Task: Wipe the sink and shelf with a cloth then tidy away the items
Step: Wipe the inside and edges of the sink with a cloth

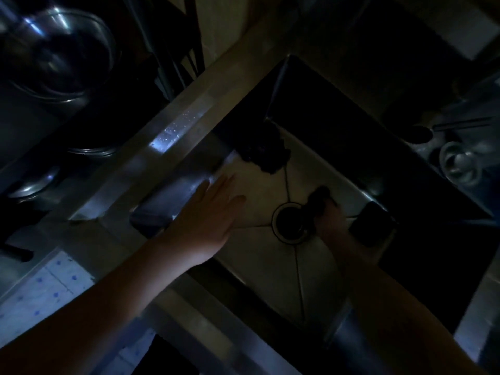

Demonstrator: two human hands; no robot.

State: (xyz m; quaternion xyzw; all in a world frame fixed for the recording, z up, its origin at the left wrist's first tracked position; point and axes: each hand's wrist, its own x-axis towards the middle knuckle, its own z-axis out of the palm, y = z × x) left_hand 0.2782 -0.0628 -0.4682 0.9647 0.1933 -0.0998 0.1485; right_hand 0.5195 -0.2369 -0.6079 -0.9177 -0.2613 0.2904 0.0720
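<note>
The scene is very dark. A steel sink (273, 269) fills the middle, with a round drain (289, 223) in its floor. My left hand (208, 215) hovers flat over the sink's left side, fingers apart and empty. My right hand (330, 220) is down in the basin just right of the drain, closed around a small dark item (320, 197) that could be a cloth; I cannot tell what it is. A dark crumpled lump (263, 151), maybe another cloth, lies in the far corner of the basin. A dark rectangular object (372, 221) rests against the right wall.
Steel pots and lids (62, 58) sit on a rack to the upper left. The wet steel rim (176, 128) runs along the sink's left. Glassware (460, 163) and a dark spoon (422, 133) lie to the right. A white dotted mat (46, 290) is at lower left.
</note>
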